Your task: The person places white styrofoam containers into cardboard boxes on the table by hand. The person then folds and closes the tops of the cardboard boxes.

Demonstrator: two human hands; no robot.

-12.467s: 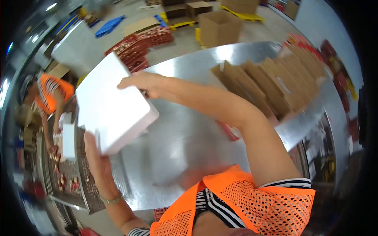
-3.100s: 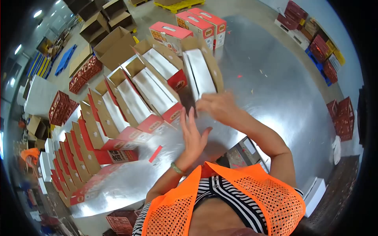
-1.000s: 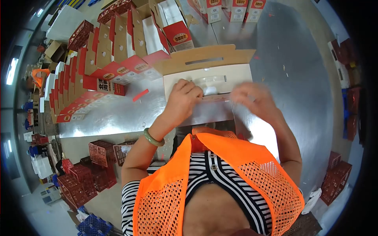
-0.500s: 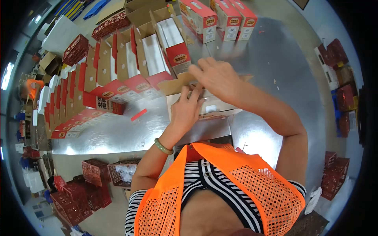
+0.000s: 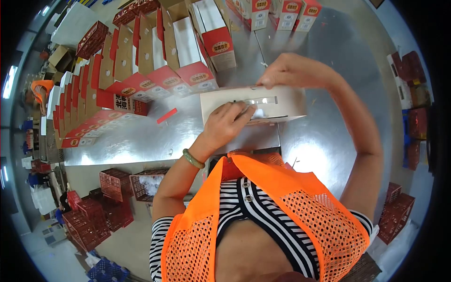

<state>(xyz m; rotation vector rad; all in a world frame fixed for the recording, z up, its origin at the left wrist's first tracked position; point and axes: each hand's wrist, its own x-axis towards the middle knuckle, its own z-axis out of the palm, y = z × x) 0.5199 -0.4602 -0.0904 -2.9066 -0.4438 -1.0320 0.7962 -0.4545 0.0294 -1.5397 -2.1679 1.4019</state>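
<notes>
A pale carton (image 5: 286, 105) lies in front of me on the metal table, its plain light side up. A shiny strip like a carry handle (image 5: 265, 100) crosses its top beside a slot with something white. My left hand (image 5: 229, 121), with a green bangle on the wrist, presses bent fingers on the carton at the strip's left end. My right hand (image 5: 285, 73) is closed at the carton's far edge, thumb and fingers pinching the rim. The fingertips of both hands are partly hidden.
A row of open red-and-white cartons (image 5: 155, 77) with raised brown flaps stands left. Closed gift boxes (image 5: 286, 14) stand at the back of the metal table (image 5: 324, 136). A red strip (image 5: 167, 115) lies on it. Red crates (image 5: 115, 184) are on the floor; another person (image 5: 42, 91) is far left.
The carton's brown flap has folded down, so its top now lies flat. My right hand has moved right to the far edge; my left hand has moved slightly right on the top.
</notes>
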